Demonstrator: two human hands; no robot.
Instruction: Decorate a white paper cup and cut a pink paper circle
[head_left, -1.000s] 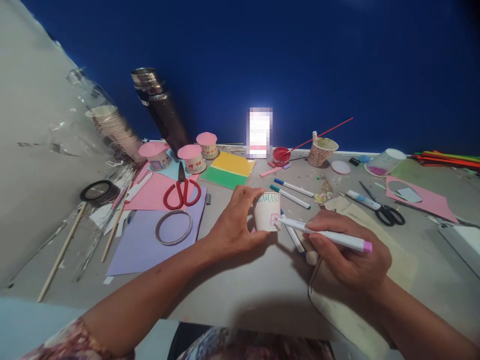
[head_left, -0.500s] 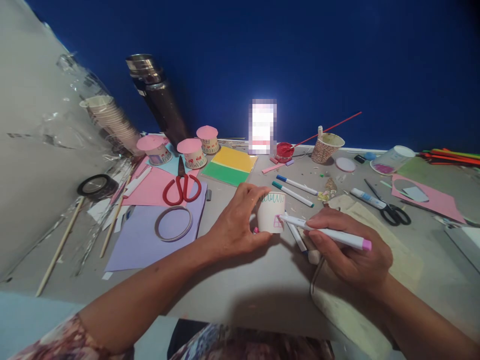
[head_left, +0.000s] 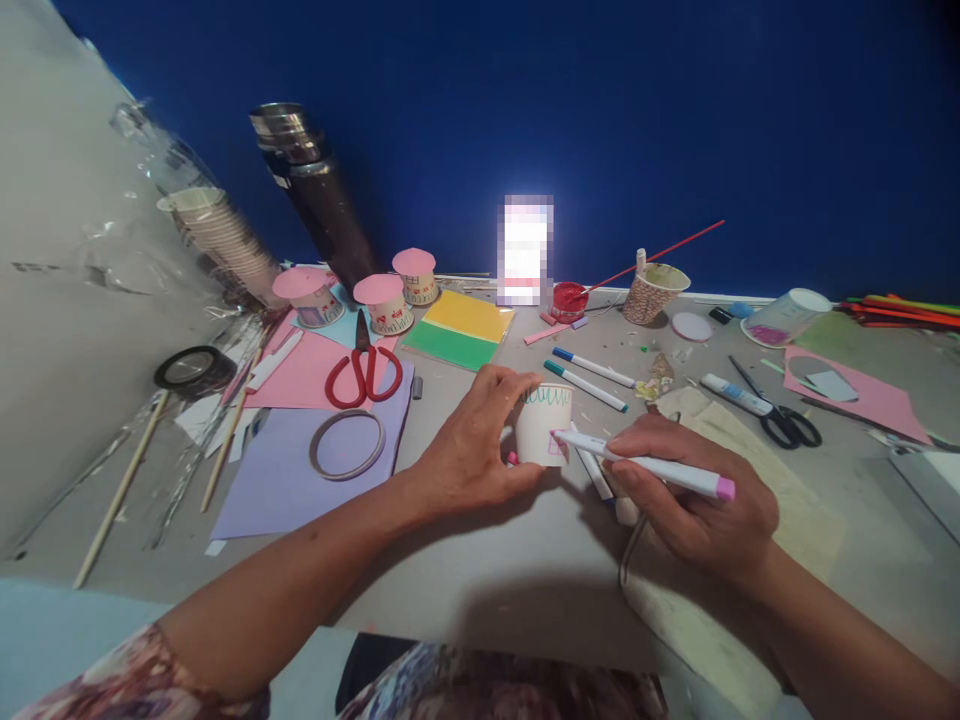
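A small white paper cup (head_left: 534,435) is gripped by my left hand (head_left: 476,445), thumb at its lower end and fingers at its upper end. Green looped strokes run along the cup's upper edge, and a pink window-like grid is drawn low on its right side. My right hand (head_left: 694,490) is closed around a white marker (head_left: 667,470) with a pink end. The marker's tip meets the cup at the pink drawing. Just behind the cup lie a green marker (head_left: 585,386) and a blue marker (head_left: 594,368); another marker (head_left: 594,474) is partly hidden beneath my right hand's marker.
Red-handled scissors (head_left: 364,365) and a tape ring (head_left: 347,445) rest on coloured sheets at left. Behind them stand several decorated cups with pink tops (head_left: 381,292) and a dark flask (head_left: 322,210). At right are black scissors (head_left: 784,420), a cloth (head_left: 795,510) and a patterned cup (head_left: 654,298).
My right hand and the marker have shifted slightly left, with the tip a little further left on the pink drawing. The left hand still holds the cup in nearly the same place.
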